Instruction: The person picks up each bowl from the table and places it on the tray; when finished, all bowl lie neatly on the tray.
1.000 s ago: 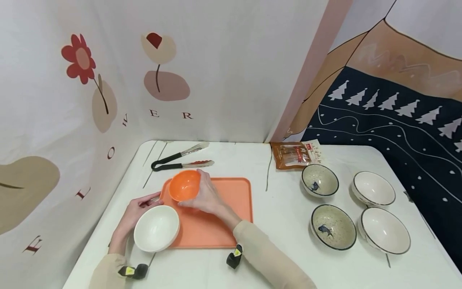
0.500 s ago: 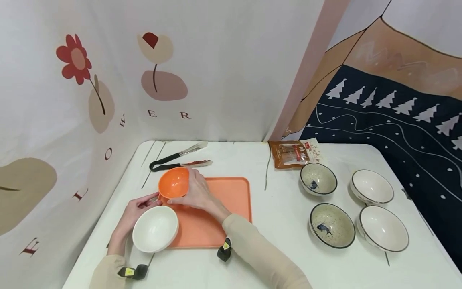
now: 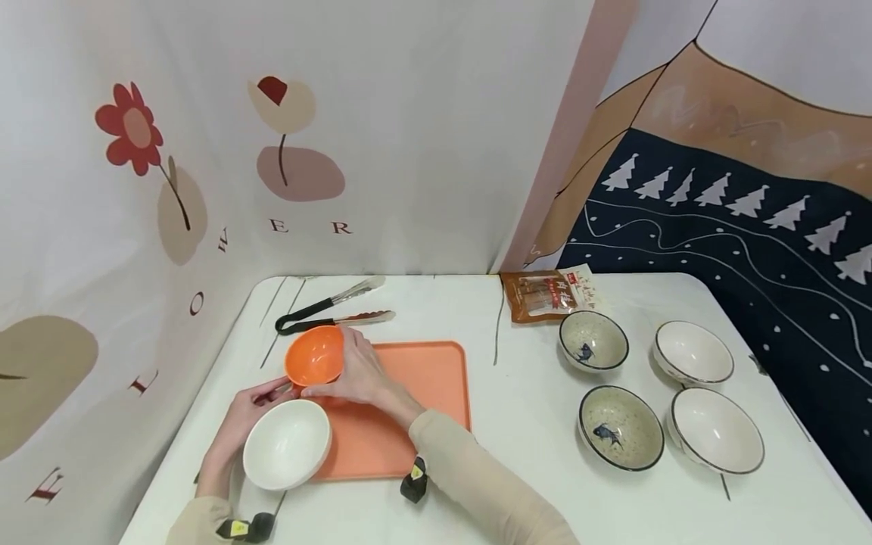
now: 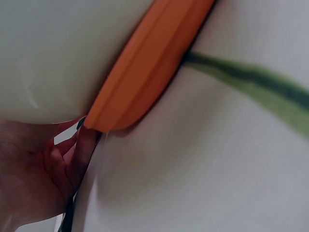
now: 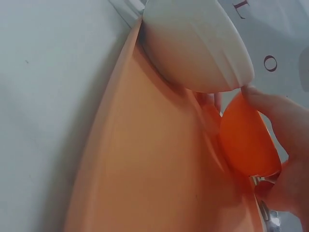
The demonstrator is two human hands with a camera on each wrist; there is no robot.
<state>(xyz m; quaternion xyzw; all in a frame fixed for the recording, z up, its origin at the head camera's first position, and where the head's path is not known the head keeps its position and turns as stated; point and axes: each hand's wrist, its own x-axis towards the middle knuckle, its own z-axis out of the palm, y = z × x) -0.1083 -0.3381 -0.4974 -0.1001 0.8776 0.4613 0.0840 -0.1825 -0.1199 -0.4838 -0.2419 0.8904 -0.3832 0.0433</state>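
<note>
In the head view, my right hand point(image 3: 361, 372) grips the right side of a small orange bowl point(image 3: 312, 354) at the tray's far left corner. The right wrist view shows the thumb at the rim of this orange bowl point(image 5: 248, 137). A larger white bowl point(image 3: 288, 445) rests at the left edge of the orange-pink tray point(image 3: 409, 409), just nearer than the orange bowl. My left hand point(image 3: 247, 415) lies beside the white bowl, fingers reaching to the tray's left edge. In the left wrist view, its fingers point(image 4: 82, 147) touch the end of the tray point(image 4: 140, 72); some are hidden.
Black-handled tongs point(image 3: 330, 306) lie behind the tray. To the right stand two speckled grey-green bowls point(image 3: 594, 341) with fish designs and two white dark-rimmed bowls point(image 3: 693, 352). A brown food packet point(image 3: 545, 295) lies at the back edge of the table point(image 3: 518, 439).
My right hand has carried the orange bowl left, to the tray's far left corner behind the white bowl. The left hand stays by the tray edge. The head view has shifted slightly.
</note>
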